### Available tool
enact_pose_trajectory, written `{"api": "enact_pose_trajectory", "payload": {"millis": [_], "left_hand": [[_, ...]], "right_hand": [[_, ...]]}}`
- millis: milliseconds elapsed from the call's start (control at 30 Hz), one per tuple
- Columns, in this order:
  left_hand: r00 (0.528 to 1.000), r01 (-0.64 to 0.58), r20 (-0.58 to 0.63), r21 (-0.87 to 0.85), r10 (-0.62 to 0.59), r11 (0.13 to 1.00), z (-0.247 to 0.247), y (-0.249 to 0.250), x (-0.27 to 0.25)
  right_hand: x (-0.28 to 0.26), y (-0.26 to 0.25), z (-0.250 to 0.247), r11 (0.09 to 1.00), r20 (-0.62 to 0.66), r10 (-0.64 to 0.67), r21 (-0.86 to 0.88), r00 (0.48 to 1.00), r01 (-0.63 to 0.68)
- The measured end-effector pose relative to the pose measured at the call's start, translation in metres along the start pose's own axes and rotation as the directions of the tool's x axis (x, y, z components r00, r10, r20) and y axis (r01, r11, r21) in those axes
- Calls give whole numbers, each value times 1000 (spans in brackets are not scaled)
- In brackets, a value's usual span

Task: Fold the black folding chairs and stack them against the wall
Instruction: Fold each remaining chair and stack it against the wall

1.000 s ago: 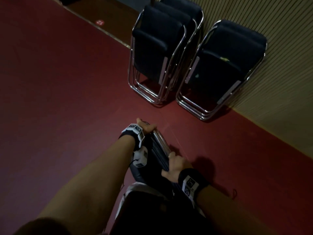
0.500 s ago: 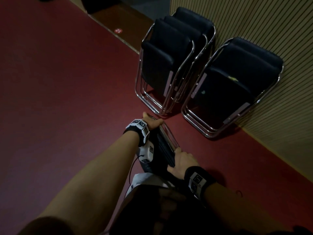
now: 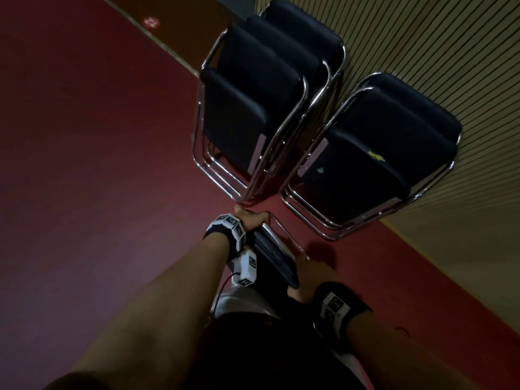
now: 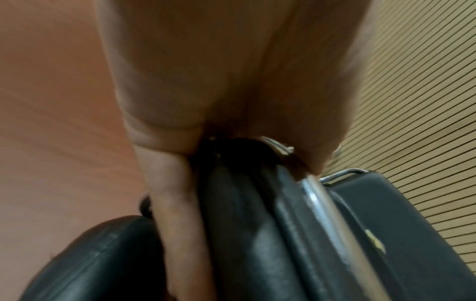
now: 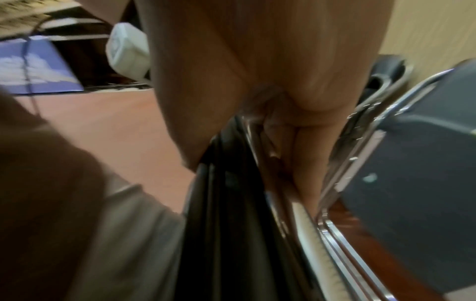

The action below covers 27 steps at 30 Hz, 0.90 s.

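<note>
I hold a folded black chair (image 3: 274, 250) with a chrome frame edge-on in front of my body. My left hand (image 3: 251, 219) grips its far top corner, fingers curled round the pad and tube (image 4: 257, 183). My right hand (image 3: 311, 273) grips the near end, fingers wrapped on the chrome tube (image 5: 288, 154). Ahead, two stacks of folded black chairs lean on the slatted wall (image 3: 450, 66): a left stack (image 3: 253, 102) and a right stack (image 3: 374, 161). The held chair's far end is close to the feet of both stacks.
Red floor (image 3: 84, 164) spreads to the left and around the stacks. A brown strip with a round red marker (image 3: 151, 22) runs along the far edge. The pale wall base (image 3: 450, 263) angles down to the right. My legs and shorts fill the lower frame.
I have walked closer to the wall; the two stacks now loom larger and nearer. Both hands keep the same grip on the folded chair, carried forward.
</note>
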State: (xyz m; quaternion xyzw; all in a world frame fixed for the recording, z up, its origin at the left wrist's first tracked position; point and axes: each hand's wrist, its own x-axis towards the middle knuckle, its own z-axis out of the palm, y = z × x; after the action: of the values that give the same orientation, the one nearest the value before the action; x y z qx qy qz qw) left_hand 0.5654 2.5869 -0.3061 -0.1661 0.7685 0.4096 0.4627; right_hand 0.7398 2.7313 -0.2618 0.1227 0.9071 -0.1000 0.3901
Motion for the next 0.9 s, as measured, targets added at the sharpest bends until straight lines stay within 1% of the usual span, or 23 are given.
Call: {"api": "enact_pose_trajectory", "payload": {"millis": [33,67,100,133,167,233,267,333,367,433,467,533,567,600,633,667,700,733,767,800,833,867,900], "left_hand": [[1000,7,4,20,-7,1000,1,11,28],[1000,12,1,40,-12,999,5,3,52],[999,27,14,58,-28,998,14,4,94],[998,55,34,76,-58,996,18,9,118],[997,79,18,71,-81,994,22,6,126],[996,86,22,107,-89,991,28,28,143],[996,72,41,90,-76,993,23,31,127],[995,73,53,110,-79,991,25,53,132],[995,95,37,51,-97,994,23,43,153],[994,109,11,43,-110,993,34,66,157],[994,110,-7,22,-110,994,28,68,141],[994,109,-23,10,-109,994,40,97,134],[994,86,-72,6,-86,996,33,94,133],[994,46,-105,31,-43,998,41,104,145],[991,45,-130,38,-40,998,49,107,165],[988,51,-147,2,-50,999,41,100,189],[980,40,-194,-10,-42,999,47,106,200],[973,24,-231,-21,-28,999,48,123,185],[973,26,-229,-59,-39,998,43,131,170],[965,-18,-260,-65,1,998,51,156,145],[961,-37,-275,-49,22,998,57,172,131],[959,-60,-279,-34,48,998,52,176,124],[959,-73,-272,22,77,997,63,185,121]], "right_hand": [[13,4,-13,1000,18,22,3,1000,-22],[13,6,-20,1000,22,0,-7,1000,0],[24,13,-31,1000,31,12,-6,999,-12],[33,19,-40,1000,26,24,-6,999,-24],[32,20,-43,1000,26,14,-14,1000,-13],[44,30,-56,1000,24,20,-23,1000,-20],[43,29,-58,1000,30,2,-29,1000,-1],[51,41,-72,1000,29,5,-10,1000,-4],[54,38,-75,1000,40,-17,-24,999,18],[65,60,-92,1000,35,-12,-9,999,12],[66,57,-97,1000,32,-20,-7,999,21],[79,81,-109,999,5,-34,20,999,34],[82,76,-111,998,5,-48,48,999,48],[93,92,-115,996,11,-65,58,998,64],[102,102,-121,996,7,-80,40,997,79],[107,96,-127,995,-10,-95,13,995,95],[116,107,-133,995,-11,-101,-16,995,101],[123,114,-139,993,-10,-107,-48,994,106],[123,108,-142,991,-8,-115,-67,993,114],[129,121,-142,990,-23,-127,-67,992,125],[133,130,-144,991,-46,-126,-38,991,125],[132,126,-144,992,-80,-128,-10,989,128],[131,141,-139,992,-113,-116,38,987,121]]}}
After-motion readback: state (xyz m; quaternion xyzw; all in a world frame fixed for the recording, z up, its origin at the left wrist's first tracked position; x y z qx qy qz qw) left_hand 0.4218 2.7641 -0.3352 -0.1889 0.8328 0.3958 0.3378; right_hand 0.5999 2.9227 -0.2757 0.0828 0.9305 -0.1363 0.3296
